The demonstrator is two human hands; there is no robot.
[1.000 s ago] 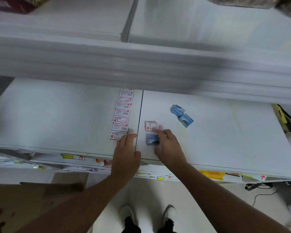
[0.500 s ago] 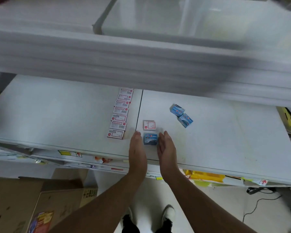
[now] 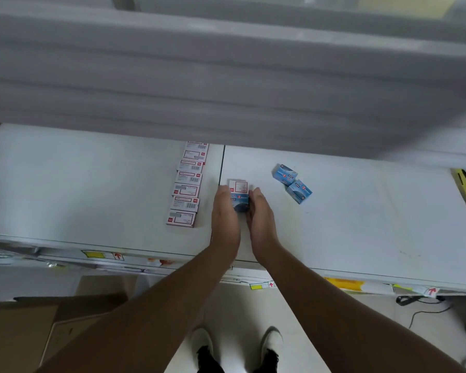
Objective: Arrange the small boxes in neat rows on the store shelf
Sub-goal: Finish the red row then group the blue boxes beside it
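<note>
On the white shelf [image 3: 92, 200], a row of several white boxes with red labels [image 3: 187, 187] runs from the front edge to the back, left of the shelf seam. Right of the seam, a blue box [image 3: 240, 201] sits pressed between my left hand [image 3: 225, 219] and my right hand [image 3: 261, 219], both flat and edge-on against its sides. A white red-labelled box [image 3: 238, 185] lies just behind the blue one, touching it. Two more blue boxes [image 3: 292, 181] lie askew further right.
The shelf above [image 3: 226, 76] overhangs the back of this one. Price tags hang along the shelf's front edge [image 3: 105, 255]. A cardboard carton [image 3: 38, 332] stands on the floor at the lower left, and a cable [image 3: 420, 310] lies at the lower right.
Both hands have slid the blue box back along the shelf until it meets the white box. A second ago my left hand lay flat beside the row and my right hand covered the blue box.
</note>
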